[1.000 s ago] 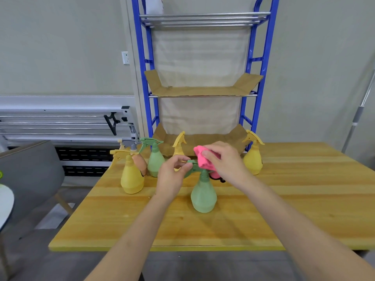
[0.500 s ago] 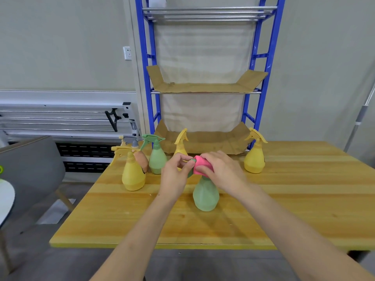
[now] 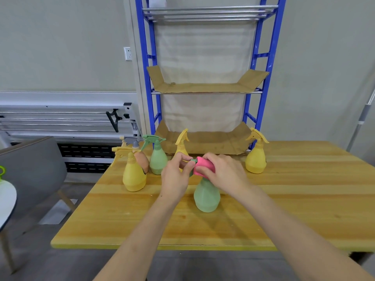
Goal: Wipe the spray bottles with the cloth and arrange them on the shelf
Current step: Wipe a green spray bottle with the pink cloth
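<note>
A pale green spray bottle (image 3: 207, 196) stands upright on the wooden table (image 3: 284, 209) in front of me. My left hand (image 3: 176, 175) pinches its green trigger head from the left. My right hand (image 3: 224, 173) grips a pink cloth (image 3: 204, 166) wrapped over the top of that head, hiding most of it. Behind stand several other bottles: a yellow one (image 3: 134, 175), an orange one with a grey head (image 3: 141, 159), a green one (image 3: 158, 159), a yellow one (image 3: 181, 145) partly behind my left hand, and a yellow one (image 3: 256, 159) at the right.
A blue metal shelf rack (image 3: 261, 78) stands behind the table, with cardboard liners on its middle tier (image 3: 205, 87) and lower tier (image 3: 205, 142). A grey chair (image 3: 34, 169) and a white round tabletop (image 3: 6, 201) sit at the left.
My right hand has pressed the pink cloth down over the green bottle's head, and both hands have closed in on it. The view has tilted slightly.
</note>
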Available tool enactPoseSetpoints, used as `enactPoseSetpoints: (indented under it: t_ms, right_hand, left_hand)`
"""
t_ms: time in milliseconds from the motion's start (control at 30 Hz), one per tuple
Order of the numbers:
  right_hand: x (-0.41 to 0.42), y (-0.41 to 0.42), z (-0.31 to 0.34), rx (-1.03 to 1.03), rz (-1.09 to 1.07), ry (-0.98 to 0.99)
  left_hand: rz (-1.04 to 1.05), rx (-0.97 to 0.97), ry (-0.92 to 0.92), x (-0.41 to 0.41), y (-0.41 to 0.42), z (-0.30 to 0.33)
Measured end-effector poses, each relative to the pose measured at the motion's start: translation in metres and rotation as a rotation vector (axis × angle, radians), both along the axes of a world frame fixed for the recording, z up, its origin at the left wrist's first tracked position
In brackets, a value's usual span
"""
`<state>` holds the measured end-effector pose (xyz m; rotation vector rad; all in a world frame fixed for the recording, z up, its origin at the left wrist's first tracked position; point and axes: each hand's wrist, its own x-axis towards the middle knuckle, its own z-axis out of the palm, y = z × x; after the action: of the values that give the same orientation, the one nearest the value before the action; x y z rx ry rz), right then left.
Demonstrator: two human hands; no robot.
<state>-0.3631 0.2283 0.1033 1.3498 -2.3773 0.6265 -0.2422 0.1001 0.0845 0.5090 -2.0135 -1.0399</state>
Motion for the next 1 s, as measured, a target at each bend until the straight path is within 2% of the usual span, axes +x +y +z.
enactPoseSetpoints:
  t_ms: [67, 133, 233, 367, 633, 833, 1000]
  right_hand:
    - [-0.002, -0.002, -0.007, -0.072, 0.029, -0.015]
    - [-0.011, 0.001, -0.007, -0.127, 0.190, -0.141]
    - [-0.023, 0.010, 0.002, -0.056, 0.371, -0.305]
    - [-0.029, 0.016, 0.003, 0.010, 0.339, -0.362]
    - [-0.009, 0.004, -0.017, -0.080, 0.177, -0.248]
    - [-0.031, 0.019, -0.005, -0.021, 0.355, -0.297]
    - [-0.039, 0.018, -0.008, -0.071, 0.354, -0.334]
  left_hand:
    - [-0.002, -0.006, -0.022, -0.001, 0.000, 0.000]
    - [0.007, -0.027, -0.062, -0.001, -0.001, 0.000]
    - [0.044, -0.066, -0.116, -0.001, 0.000, 0.000]
    - [0.080, -0.075, -0.102, -0.003, 0.005, 0.000]
    - [0.086, -0.044, -0.057, -0.002, 0.009, -0.004]
    - [0.090, -0.067, -0.117, -0.002, 0.005, 0.002]
    - [0.078, -0.052, -0.088, -0.006, 0.005, 0.003]
